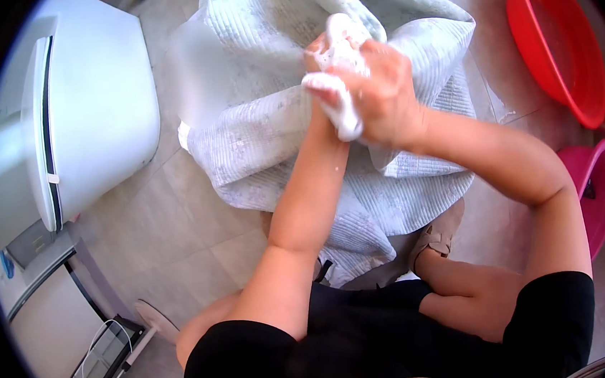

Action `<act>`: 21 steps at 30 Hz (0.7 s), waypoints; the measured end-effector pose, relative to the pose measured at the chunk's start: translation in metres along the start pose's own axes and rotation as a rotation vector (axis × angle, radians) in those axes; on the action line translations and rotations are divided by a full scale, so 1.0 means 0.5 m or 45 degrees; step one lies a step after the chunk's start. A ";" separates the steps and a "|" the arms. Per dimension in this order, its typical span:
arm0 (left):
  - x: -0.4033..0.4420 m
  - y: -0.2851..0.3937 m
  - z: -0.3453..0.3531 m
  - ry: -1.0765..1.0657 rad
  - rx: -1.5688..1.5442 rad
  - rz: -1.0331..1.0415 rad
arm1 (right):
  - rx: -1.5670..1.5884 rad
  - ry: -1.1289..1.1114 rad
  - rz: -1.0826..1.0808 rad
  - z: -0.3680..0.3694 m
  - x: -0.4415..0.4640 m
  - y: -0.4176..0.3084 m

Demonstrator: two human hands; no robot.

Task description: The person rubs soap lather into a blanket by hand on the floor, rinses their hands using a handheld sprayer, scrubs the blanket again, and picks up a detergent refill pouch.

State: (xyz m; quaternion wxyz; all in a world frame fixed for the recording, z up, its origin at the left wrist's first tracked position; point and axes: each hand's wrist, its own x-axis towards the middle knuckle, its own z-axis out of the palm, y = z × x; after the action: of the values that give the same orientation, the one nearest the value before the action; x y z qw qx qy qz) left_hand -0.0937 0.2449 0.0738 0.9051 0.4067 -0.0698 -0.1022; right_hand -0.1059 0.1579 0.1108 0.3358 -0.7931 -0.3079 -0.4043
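Head view: both hands' fingers (380, 55) clasp a foamy white mass (344, 115), its long axis pointing forward.

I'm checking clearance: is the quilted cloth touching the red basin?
Apart. The head view shows a strip of floor between the quilted cloth and red basin.

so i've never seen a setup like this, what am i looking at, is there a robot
No robot here. One head-worn camera looks forward and down, so bare arms reach up from the bottom of the picture. The right hand is pressed against the left hand, with white foam on and between them; I can't tell whether it hides something held. Beneath them, a pale quilted cloth lies bunched on the tiled floor. A red basin and a pink tub stand at the right.
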 end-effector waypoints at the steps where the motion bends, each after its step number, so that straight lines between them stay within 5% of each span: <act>1: -0.005 0.019 0.026 0.085 -0.052 -0.067 | -0.080 -0.151 0.032 -0.009 0.007 0.025; 2: -0.030 0.037 0.067 0.401 0.174 -0.142 | -0.159 -0.304 0.070 -0.023 0.023 0.055; 6: -0.011 0.037 0.090 0.271 0.150 -0.025 | -0.301 -0.328 0.461 -0.040 0.031 0.047; 8: 0.015 -0.029 0.020 0.124 0.348 0.229 | -0.034 0.074 0.050 -0.013 0.011 0.008; 10: 0.006 -0.010 0.032 0.169 0.074 0.194 | -0.002 -0.070 0.092 -0.013 0.011 0.036; 12: -0.005 0.026 0.071 0.254 0.105 -0.115 | -0.265 -0.442 0.290 -0.038 0.037 0.075; 17: -0.012 0.019 0.080 0.337 0.053 -0.130 | 0.018 0.046 0.131 -0.017 0.008 -0.007; 20: -0.019 0.018 0.080 0.462 0.009 -0.173 | -0.039 -0.186 0.003 -0.025 -0.012 0.073; 21: -0.017 0.016 0.081 0.304 0.245 0.022 | -0.161 -0.264 0.183 -0.035 0.018 0.082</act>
State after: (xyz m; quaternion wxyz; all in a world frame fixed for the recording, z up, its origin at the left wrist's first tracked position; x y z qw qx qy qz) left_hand -0.1096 0.2228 0.1061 0.8647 0.5001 0.0254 -0.0380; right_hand -0.0779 0.1223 0.1148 0.2798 -0.8701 -0.2574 -0.3136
